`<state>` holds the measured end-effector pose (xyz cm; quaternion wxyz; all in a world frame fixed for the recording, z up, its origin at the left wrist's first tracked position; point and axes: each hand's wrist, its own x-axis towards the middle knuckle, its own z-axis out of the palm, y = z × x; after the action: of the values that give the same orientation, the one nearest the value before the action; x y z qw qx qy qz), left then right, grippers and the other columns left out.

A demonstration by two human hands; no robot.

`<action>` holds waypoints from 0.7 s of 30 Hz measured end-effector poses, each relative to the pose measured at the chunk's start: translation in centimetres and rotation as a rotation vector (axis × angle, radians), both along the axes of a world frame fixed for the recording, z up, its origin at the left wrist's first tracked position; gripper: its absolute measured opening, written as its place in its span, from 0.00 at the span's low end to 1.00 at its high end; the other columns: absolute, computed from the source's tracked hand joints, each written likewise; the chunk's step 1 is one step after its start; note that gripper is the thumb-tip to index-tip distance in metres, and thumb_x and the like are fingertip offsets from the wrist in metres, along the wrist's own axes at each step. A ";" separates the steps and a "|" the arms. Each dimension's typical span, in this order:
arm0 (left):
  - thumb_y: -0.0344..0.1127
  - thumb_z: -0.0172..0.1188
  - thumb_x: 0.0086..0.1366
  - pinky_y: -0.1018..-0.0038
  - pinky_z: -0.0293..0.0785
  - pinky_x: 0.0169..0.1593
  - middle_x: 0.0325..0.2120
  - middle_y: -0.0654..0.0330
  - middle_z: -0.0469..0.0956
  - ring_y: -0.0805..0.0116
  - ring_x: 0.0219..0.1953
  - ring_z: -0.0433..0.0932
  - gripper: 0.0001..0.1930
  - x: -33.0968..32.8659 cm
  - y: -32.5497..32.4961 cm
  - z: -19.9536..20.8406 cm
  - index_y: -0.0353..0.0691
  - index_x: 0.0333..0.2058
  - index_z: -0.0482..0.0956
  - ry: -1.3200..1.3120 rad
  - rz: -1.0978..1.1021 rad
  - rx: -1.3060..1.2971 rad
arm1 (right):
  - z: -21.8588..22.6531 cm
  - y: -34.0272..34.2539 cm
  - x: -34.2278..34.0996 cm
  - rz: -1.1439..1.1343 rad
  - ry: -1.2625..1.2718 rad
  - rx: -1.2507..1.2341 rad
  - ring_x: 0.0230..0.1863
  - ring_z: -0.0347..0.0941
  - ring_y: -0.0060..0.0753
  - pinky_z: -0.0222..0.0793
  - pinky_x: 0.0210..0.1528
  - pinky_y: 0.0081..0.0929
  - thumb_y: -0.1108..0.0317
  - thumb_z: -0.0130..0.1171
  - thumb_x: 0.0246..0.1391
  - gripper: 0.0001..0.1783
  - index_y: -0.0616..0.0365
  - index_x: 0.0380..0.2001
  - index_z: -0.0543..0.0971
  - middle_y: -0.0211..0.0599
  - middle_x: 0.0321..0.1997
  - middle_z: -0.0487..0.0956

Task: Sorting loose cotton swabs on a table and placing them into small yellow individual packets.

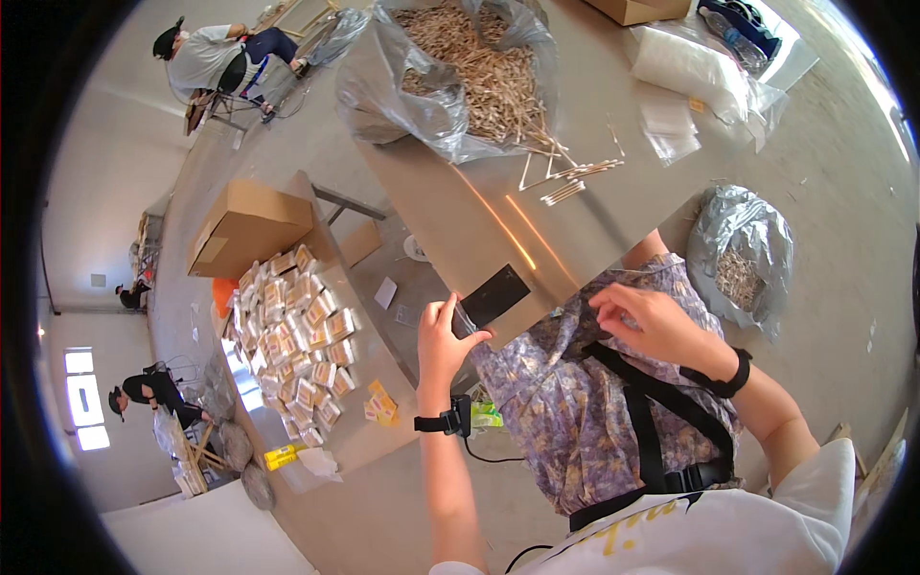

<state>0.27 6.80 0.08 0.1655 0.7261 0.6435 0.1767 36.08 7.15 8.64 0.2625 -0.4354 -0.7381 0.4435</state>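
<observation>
My left hand (443, 347) is at the near left corner of the metal-topped table (575, 115), beside a black rectangular patch (495, 295). Its thumb and forefinger are spread apart, and I see nothing clearly held. Over my lap, just off the near table edge, hangs my right hand (654, 326), its fingers loosely bent and apart, with nothing visible in them. Farther up the table, a few loose cotton swabs (563, 193) lie beside a big grey plastic bag (369, 96) heaped with more cotton swabs (503, 86).
A side table on the left bears many small packed boxes (297, 331), a cardboard carton (251, 228) and a yellow roll (281, 456). Clear plastic bags (668, 125) lie at the far right. Another swab bag (733, 216) stands on the floor. Two people sit working farther left.
</observation>
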 end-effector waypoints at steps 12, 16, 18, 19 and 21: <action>0.55 0.75 0.50 0.51 0.59 0.65 0.60 0.55 0.67 0.50 0.63 0.65 0.44 6.0 0.9 -0.3 0.43 0.63 0.69 0.098 0.006 0.112 | -8.5 15.3 3.6 -0.300 -0.281 0.503 0.58 0.72 0.48 0.68 0.58 0.42 0.73 0.58 0.54 0.16 0.57 0.48 0.76 0.45 0.51 0.78; 0.46 0.74 0.55 0.54 0.61 0.66 0.64 0.52 0.65 0.49 0.66 0.63 0.40 8.9 3.7 1.5 0.42 0.64 0.68 -0.041 0.004 0.066 | -12.2 18.4 2.3 -0.307 -0.250 0.615 0.57 0.70 0.45 0.66 0.61 0.40 0.75 0.58 0.54 0.15 0.55 0.47 0.79 0.38 0.49 0.78; 0.38 0.72 0.58 0.59 0.65 0.65 0.64 0.51 0.65 0.49 0.66 0.64 0.37 10.2 6.2 1.9 0.41 0.64 0.67 -0.149 -0.032 0.038 | -12.3 18.5 2.0 -0.297 -0.216 0.531 0.55 0.71 0.43 0.66 0.60 0.39 0.75 0.59 0.54 0.14 0.54 0.44 0.81 0.35 0.48 0.79; 0.38 0.72 0.58 0.59 0.65 0.65 0.64 0.51 0.65 0.49 0.66 0.64 0.37 11.2 7.6 2.0 0.41 0.64 0.67 -0.152 -0.030 0.028 | -12.5 18.5 2.2 -0.294 -0.184 0.458 0.53 0.72 0.41 0.67 0.59 0.38 0.75 0.59 0.53 0.12 0.54 0.41 0.82 0.32 0.46 0.80; 0.38 0.71 0.59 0.59 0.64 0.66 0.65 0.49 0.65 0.47 0.65 0.64 0.36 12.6 10.1 2.5 0.41 0.64 0.67 -0.133 -0.047 0.024 | -13.0 17.9 1.6 -0.304 -0.133 0.441 0.51 0.72 0.39 0.67 0.58 0.36 0.75 0.60 0.53 0.10 0.54 0.39 0.83 0.31 0.45 0.80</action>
<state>12.91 16.90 2.61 0.2033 0.7297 0.6115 0.2285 37.69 25.04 -4.34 0.3655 -0.5019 -0.7585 0.1980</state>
